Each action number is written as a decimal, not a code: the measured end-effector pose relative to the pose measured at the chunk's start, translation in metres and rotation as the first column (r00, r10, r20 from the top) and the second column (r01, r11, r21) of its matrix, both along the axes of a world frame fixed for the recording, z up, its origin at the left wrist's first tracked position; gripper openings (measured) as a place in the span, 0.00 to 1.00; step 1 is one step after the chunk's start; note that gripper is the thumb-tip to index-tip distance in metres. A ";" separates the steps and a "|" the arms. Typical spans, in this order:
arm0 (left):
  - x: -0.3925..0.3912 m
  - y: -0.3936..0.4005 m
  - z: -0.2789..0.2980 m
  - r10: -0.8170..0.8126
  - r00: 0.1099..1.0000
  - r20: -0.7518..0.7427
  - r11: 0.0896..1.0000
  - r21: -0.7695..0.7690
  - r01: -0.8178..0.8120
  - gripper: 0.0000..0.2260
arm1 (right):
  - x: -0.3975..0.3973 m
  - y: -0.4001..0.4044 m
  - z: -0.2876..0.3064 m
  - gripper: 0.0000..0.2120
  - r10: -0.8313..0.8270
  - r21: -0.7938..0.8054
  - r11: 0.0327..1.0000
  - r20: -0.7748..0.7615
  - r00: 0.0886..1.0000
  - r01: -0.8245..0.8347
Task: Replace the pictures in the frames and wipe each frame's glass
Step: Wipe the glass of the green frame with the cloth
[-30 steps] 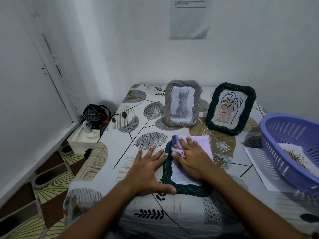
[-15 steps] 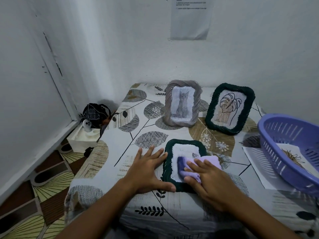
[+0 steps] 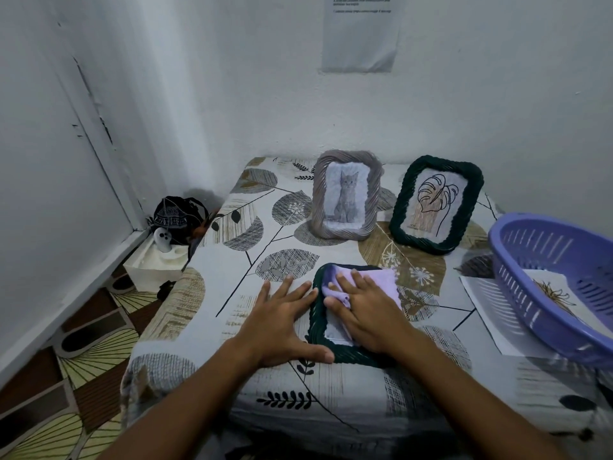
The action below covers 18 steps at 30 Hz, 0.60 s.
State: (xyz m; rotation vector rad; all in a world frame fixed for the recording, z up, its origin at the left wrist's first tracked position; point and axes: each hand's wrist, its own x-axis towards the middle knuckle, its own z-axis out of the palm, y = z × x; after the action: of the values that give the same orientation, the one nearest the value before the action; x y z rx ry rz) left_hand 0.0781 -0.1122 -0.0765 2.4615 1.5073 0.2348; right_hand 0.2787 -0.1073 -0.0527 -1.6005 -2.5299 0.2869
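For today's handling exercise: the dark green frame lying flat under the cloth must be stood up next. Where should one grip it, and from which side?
Grip the flat green frame by its thick braided left border, coming from the left, where the left hand already rests beside it. The right hand and purple cloth cover the glass and right side. Since it lies flat, fingers probably must hook under the rim's edge.

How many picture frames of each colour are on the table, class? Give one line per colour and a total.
Dark green frames: 2, one standing at the back and one lying flat under the purple cloth
Grey frames: 1, the one with the cat picture
Total: 3
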 end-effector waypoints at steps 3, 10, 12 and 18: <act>0.000 0.000 0.000 0.003 1.000 -0.001 1.000 -0.005 -0.003 0.53 | 0.010 -0.021 0.005 0.42 0.050 -0.027 0.998 -0.052 0.997 -0.052; -0.001 -0.001 0.002 0.011 1.000 0.012 1.000 -0.003 -0.011 0.53 | 0.041 -0.045 0.029 0.32 -0.113 -0.028 0.993 -0.028 0.993 0.112; -0.001 -0.001 0.002 0.013 1.000 0.017 1.000 -0.006 -0.013 0.53 | 0.041 -0.027 0.025 0.37 -0.159 0.046 0.986 -0.021 0.987 0.160; 0.000 0.000 0.001 0.017 1.000 0.014 1.000 0.009 -0.017 0.55 | 0.039 0.008 0.008 0.40 -0.196 0.151 0.971 0.043 0.980 0.187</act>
State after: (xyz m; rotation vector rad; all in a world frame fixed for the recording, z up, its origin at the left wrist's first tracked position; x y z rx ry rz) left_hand 0.0780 -0.1124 -0.0759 2.4502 1.5249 0.2625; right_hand 0.3173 -0.0993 -0.0443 -1.8005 -2.3495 0.0338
